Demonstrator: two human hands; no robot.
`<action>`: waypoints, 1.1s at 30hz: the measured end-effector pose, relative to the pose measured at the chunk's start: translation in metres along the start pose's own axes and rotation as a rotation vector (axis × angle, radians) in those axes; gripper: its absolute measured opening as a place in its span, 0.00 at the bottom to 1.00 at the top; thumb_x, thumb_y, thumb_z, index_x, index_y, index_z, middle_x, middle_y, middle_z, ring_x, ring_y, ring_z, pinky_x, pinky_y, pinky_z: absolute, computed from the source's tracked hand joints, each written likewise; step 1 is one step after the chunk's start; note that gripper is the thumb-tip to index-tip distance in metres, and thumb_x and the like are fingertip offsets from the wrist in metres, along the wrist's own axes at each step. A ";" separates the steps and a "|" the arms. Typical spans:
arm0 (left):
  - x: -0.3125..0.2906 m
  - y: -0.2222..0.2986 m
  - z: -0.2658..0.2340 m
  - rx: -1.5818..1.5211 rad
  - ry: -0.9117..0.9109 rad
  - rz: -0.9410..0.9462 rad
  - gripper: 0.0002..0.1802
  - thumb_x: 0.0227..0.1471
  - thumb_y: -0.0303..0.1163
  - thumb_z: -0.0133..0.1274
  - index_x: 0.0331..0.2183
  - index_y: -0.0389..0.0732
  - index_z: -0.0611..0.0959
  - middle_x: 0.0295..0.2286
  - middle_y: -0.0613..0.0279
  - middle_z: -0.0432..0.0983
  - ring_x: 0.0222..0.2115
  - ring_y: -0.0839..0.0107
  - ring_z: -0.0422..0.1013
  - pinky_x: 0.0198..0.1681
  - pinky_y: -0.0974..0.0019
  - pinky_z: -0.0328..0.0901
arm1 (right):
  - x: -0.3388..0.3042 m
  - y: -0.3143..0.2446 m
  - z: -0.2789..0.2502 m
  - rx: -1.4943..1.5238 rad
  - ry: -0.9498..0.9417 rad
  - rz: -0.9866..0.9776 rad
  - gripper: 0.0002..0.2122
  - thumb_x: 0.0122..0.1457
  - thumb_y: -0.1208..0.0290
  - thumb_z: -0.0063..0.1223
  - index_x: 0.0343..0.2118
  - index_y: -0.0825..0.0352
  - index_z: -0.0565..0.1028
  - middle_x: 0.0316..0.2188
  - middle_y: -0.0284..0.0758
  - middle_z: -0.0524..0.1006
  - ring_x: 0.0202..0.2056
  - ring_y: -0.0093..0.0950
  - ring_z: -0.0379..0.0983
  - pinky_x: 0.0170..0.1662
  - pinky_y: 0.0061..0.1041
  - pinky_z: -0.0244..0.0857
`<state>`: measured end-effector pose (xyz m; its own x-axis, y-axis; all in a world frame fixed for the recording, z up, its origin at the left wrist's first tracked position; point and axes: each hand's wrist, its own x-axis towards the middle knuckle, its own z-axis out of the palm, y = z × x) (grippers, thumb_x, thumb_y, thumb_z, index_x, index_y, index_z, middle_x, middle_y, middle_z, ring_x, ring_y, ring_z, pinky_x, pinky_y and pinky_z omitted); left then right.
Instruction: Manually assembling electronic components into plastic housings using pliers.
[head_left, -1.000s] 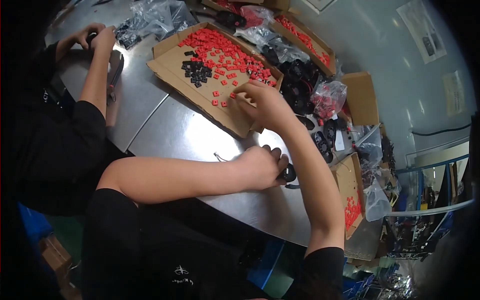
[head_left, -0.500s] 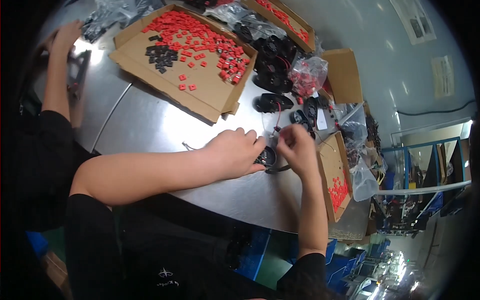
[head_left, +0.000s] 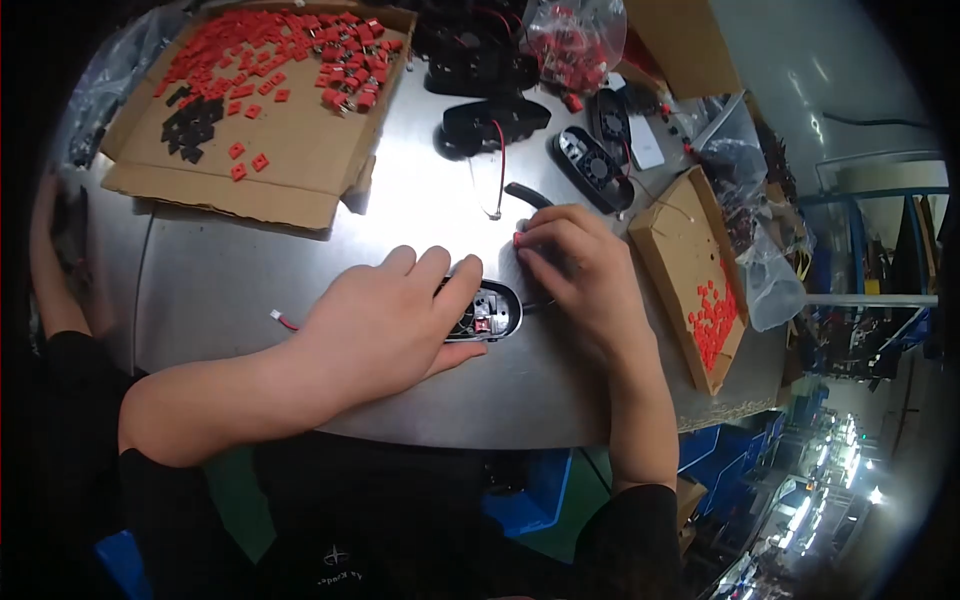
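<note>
My left hand (head_left: 385, 315) is closed around an oval black plastic housing (head_left: 508, 312) on the metal table. Its fingers lie over much of the housing; a small red piece (head_left: 483, 325) shows inside the visible end. A wire with a white connector (head_left: 276, 315) sticks out beyond the same hand. To the right of the housing, my right hand (head_left: 580, 255) pinches a small red part (head_left: 517, 240) at its fingertips, just above the table. Behind that hand a black curved strip (head_left: 527, 194) lies on the metal, partly hidden by the fingers.
A cardboard tray (head_left: 290, 195) of red and black pieces stands at the back left. More black housings (head_left: 490, 125) with fans lie at the back, near a bag of red parts (head_left: 575, 50). A smaller cardboard tray (head_left: 665, 235) sits at right. Another person's arm (head_left: 60, 270) is at far left.
The view has shifted, so the trays sit further left or lower. More of the housing's inside shows beside my left hand. A red part now shows at my right fingertips.
</note>
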<state>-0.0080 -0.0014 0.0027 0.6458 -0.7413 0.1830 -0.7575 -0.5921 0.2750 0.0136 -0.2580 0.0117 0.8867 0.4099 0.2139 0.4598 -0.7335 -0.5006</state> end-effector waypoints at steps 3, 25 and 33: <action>0.000 -0.001 0.001 -0.007 0.013 -0.005 0.35 0.53 0.55 0.60 0.51 0.36 0.75 0.33 0.58 0.71 0.33 0.66 0.72 0.24 0.66 0.69 | 0.003 0.002 0.004 -0.040 0.011 -0.026 0.08 0.53 0.80 0.64 0.36 0.68 0.79 0.39 0.36 0.80 0.40 0.33 0.80 0.43 0.28 0.73; -0.008 -0.002 0.010 -0.012 0.037 -0.009 0.35 0.53 0.55 0.60 0.49 0.34 0.75 0.34 0.57 0.74 0.33 0.64 0.75 0.28 0.66 0.73 | -0.016 -0.059 -0.004 0.149 -0.164 -0.066 0.08 0.47 0.82 0.65 0.33 0.69 0.81 0.35 0.37 0.81 0.35 0.30 0.79 0.39 0.25 0.71; -0.010 0.003 0.008 0.048 0.039 -0.013 0.35 0.53 0.55 0.60 0.49 0.34 0.75 0.33 0.58 0.72 0.31 0.67 0.73 0.26 0.68 0.71 | -0.035 -0.088 -0.008 0.120 -0.260 0.285 0.09 0.59 0.76 0.57 0.42 0.70 0.81 0.22 0.39 0.76 0.22 0.28 0.73 0.28 0.25 0.64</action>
<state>-0.0169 0.0017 -0.0060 0.6583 -0.7210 0.2163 -0.7520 -0.6168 0.2324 -0.0578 -0.2121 0.0554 0.9291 0.3338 -0.1592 0.1747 -0.7756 -0.6066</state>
